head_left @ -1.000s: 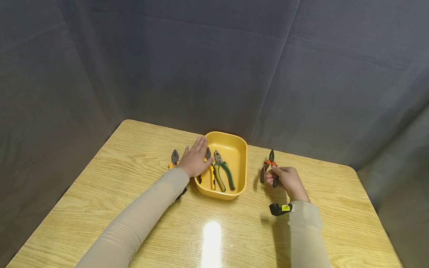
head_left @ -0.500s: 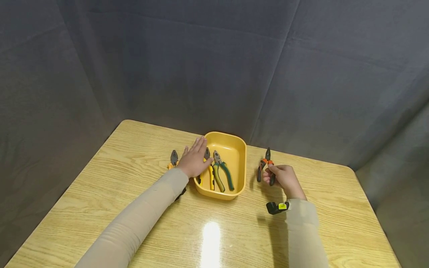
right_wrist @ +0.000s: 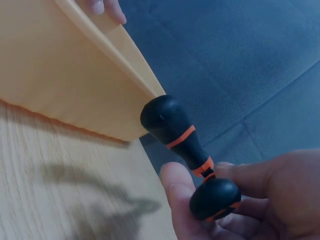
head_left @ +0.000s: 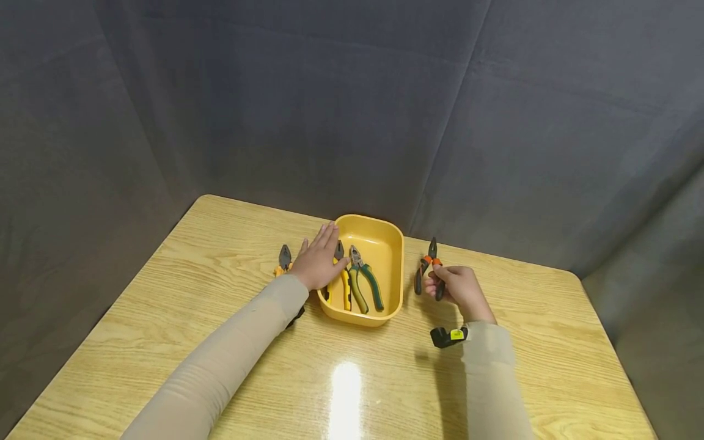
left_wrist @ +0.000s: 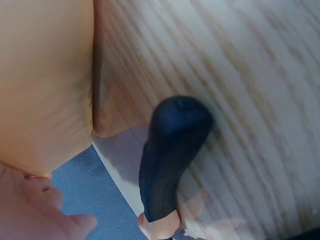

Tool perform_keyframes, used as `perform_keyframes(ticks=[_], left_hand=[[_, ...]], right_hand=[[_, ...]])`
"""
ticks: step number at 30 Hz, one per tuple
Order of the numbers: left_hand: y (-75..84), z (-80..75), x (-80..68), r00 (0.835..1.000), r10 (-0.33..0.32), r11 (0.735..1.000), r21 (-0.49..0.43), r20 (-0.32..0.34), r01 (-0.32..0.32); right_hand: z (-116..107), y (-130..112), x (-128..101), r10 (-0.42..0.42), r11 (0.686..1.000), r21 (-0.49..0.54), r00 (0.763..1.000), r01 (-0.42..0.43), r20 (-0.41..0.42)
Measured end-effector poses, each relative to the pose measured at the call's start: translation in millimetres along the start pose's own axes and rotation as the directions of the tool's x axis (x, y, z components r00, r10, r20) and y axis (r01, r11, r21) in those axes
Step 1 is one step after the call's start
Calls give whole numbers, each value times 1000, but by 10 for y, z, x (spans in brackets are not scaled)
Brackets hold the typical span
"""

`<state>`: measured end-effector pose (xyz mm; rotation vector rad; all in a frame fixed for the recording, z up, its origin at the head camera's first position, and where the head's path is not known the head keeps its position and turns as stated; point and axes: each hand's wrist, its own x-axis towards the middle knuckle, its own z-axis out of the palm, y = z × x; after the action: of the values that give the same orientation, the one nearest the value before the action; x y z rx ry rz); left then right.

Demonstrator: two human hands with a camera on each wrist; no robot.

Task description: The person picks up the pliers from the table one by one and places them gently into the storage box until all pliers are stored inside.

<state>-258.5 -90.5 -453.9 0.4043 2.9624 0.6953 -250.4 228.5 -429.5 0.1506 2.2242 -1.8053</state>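
— What are the fingers of the right hand [head_left: 459, 287] doing?

— They are curled round the black handles with orange bands of a pair of long-nose pliers [head_left: 428, 269]. In the right wrist view the thumb and fingertips [right_wrist: 180, 200] close about the rounded handle ends [right_wrist: 172, 122], so the grip is tight, not loose. The metal nose points up and away from the knuckles, tilted a little toward the dark grey cloth backdrop [head_left: 385, 91].

— And where do the pliers sit relative to that hand?

— Just beyond and to the left of the fingers, lifted off the light wooden table [head_left: 220, 342], near the right wall of the yellow plastic rectangular tub [head_left: 397, 269]. The forearm in its beige sleeve [head_left: 489, 379] runs straight back toward the body, with a small black wrist device [head_left: 447, 336] just behind the hand.

— The left hand [head_left: 318, 264]?

— Its fingers are straight and spread slightly, lying flat over the left rim of the tub; they hold nothing. Just right of the fingertips, inside the tub, lie yellow-and-black-handled pliers [head_left: 343, 284] and green-handled pliers [head_left: 364, 282], side by side. Just left of the palm, on the table, rests another pair of pliers with orange at the neck [head_left: 284, 260]; the left wrist view shows its dark curved handle [left_wrist: 170, 155] on the wood beside the tub wall.

— How does that arm lie?

— It stretches diagonally from lower left up to the tub, sleeve low over the table.
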Motion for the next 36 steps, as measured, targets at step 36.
perform_keyframes(ticks=[36], left_hand=[[21,-40,-22,1000,-11,1000,-11,19,11]], right_hand=[[221,-139,40,-33,999,-11,999,33,0]])
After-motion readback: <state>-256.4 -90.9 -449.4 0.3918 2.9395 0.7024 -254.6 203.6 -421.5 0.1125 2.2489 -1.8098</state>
